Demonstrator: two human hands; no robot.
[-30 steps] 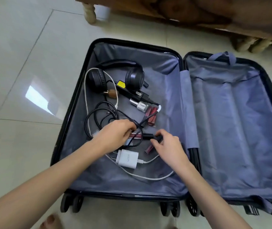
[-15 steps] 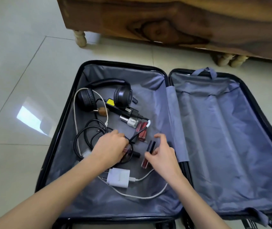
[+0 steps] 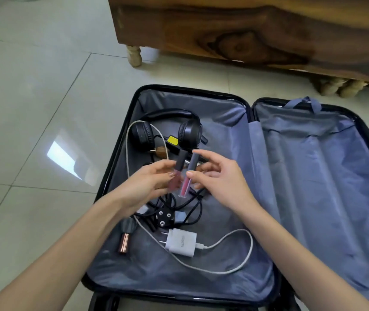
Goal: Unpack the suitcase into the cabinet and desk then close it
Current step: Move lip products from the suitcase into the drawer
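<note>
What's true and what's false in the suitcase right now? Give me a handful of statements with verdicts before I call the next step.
1. The left hand holds the pale lip gloss tube and the right hand holds the red lip gloss tube. True.
2. The headphones are out on the floor tiles. False: they lie inside the left half of the suitcase.
3. The white charger lies in the suitcase with its white cable plugged in. True.
4. The suitcase is shut. False: it lies open flat, both halves showing.
</note>
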